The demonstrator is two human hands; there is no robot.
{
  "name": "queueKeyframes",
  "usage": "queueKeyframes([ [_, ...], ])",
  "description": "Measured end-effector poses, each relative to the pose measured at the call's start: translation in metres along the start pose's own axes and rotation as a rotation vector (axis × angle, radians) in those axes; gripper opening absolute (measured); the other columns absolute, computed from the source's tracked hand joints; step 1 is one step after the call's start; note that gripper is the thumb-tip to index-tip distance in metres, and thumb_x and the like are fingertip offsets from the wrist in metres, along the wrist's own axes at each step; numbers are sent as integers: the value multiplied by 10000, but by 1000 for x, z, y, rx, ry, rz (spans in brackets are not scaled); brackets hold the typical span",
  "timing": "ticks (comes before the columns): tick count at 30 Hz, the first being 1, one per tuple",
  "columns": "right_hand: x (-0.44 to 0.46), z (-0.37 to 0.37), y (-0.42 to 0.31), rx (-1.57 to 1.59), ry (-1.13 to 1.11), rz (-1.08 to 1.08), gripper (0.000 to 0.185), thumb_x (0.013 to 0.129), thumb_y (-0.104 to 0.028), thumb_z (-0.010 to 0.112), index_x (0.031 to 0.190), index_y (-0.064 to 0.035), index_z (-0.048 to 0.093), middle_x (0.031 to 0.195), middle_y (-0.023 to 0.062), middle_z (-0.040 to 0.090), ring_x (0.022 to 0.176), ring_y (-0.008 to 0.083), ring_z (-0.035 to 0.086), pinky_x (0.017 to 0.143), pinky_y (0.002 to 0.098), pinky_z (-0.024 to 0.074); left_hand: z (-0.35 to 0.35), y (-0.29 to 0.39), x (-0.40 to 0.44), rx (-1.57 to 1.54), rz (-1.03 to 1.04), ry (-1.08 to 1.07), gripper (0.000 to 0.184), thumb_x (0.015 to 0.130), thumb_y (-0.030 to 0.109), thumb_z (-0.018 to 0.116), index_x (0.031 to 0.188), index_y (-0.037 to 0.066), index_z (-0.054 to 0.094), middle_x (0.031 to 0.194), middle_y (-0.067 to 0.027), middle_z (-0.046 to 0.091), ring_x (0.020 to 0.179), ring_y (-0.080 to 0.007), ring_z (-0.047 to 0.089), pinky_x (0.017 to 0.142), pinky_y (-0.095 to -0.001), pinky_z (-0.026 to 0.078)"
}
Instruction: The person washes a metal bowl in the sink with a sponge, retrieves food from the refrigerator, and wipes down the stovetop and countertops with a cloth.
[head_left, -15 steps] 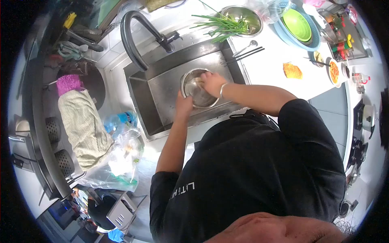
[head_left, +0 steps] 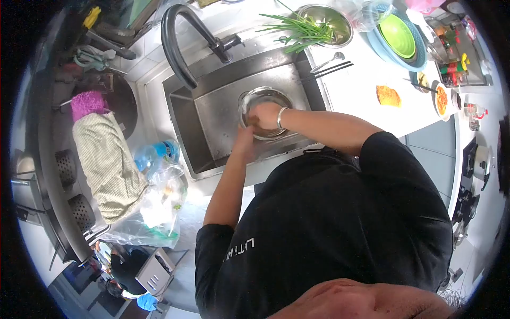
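Observation:
A round metal bowl [head_left: 287,101] sits in the steel sink [head_left: 218,114], below the black faucet [head_left: 178,53]. My left hand [head_left: 246,141] is closed on the bowl's near left rim. Inside the bowl is my right hand [head_left: 265,114], a silver bracelet at its wrist. Its fingers are curled downward and smeared by motion. Whatever they hold is hidden, and the bowl's contents are hard to make out.
Right of the sink lie chopsticks [head_left: 334,70], a spoon [head_left: 329,61] and an orange sponge-like piece [head_left: 389,96]. Behind are green stalks [head_left: 303,29] over a metal bowl and a green bowl [head_left: 397,36]. A towel [head_left: 106,159] and plastic bag [head_left: 154,212] lie left.
My right hand has shifted left and lower within the bowl, and a pale patch under its fingers no longer shows. My left hand stays at the rim, slightly lower. The view has shifted slightly.

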State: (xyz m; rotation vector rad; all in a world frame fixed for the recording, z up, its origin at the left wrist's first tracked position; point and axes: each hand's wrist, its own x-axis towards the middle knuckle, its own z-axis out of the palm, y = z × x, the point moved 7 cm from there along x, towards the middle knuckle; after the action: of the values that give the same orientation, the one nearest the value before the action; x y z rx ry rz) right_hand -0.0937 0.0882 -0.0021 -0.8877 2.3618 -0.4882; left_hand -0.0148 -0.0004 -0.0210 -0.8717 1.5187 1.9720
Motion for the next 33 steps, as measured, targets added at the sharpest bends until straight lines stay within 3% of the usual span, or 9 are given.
queueKeyframes([
  [3,-11,16,4,-99,-348,-91,223,781,-189,616,944,-78,719,955,178,694,901,309,674,814,401,512,-21,-9,12,54,-38,17,488,790,31,493,1259,66,362,1111,-152,525,887,-291,627,667,-442,611],
  [6,10,-11,31,-180,-110,235,226,784,-200,612,941,-82,723,960,178,691,910,324,665,833,406,506,-15,-19,12,64,-25,-4,545,773,11,477,1304,46,358,1238,-181,480,1000,-345,607,737,-470,601],
  [10,2,-1,-13,94,210,-194,233,759,-221,616,878,-52,723,931,202,685,856,372,657,807,432,516,-9,-3,9,-8,15,-49,515,777,21,501,1275,50,373,1149,-174,515,927,-306,629,685,-453,611],
  [15,-21,-21,4,-205,-426,243,384,754,-217,657,1108,-69,662,1079,152,671,1021,305,634,871,413,501,-23,-16,15,133,16,34,627,751,10,490,1354,85,337,1252,-175,471,1096,-337,559,782,-468,584],
  [18,-6,-26,18,-115,3,147,525,738,-284,705,1207,-67,611,1187,162,623,1077,306,611,886,391,496,-2,6,-13,35,92,84,660,737,-9,492,1370,79,330,1280,-174,460,1137,-310,535,824,-418,566],
  [22,-8,0,31,922,-160,329,706,781,-307,657,1389,-45,411,1246,233,531,1154,355,534,983,393,439,-33,-19,32,23,371,87,620,771,-20,493,1358,68,314,1250,-175,480,1034,-316,593,749,-415,588],
  [26,15,2,30,390,296,53,721,747,-349,610,1335,38,457,1292,276,494,1270,372,420,1081,381,329,-31,-27,41,29,342,78,602,794,-16,501,1357,86,312,1241,-164,493,1010,-302,611,726,-415,591],
  [29,32,12,15,315,170,24,701,729,-316,618,1326,20,469,1334,223,442,1289,349,377,1092,372,311,-7,-9,8,-135,174,57,680,765,-32,519,1395,93,297,1320,-125,456,1153,-256,525,903,-379,516],
  [33,33,26,-12,158,3,-194,502,749,-261,553,1180,-7,602,1193,221,560,1213,356,460,1036,389,365,-4,2,-6,-42,185,18,616,798,-21,504,1371,99,315,1264,-124,494,1083,-265,567,809,-407,553],
])
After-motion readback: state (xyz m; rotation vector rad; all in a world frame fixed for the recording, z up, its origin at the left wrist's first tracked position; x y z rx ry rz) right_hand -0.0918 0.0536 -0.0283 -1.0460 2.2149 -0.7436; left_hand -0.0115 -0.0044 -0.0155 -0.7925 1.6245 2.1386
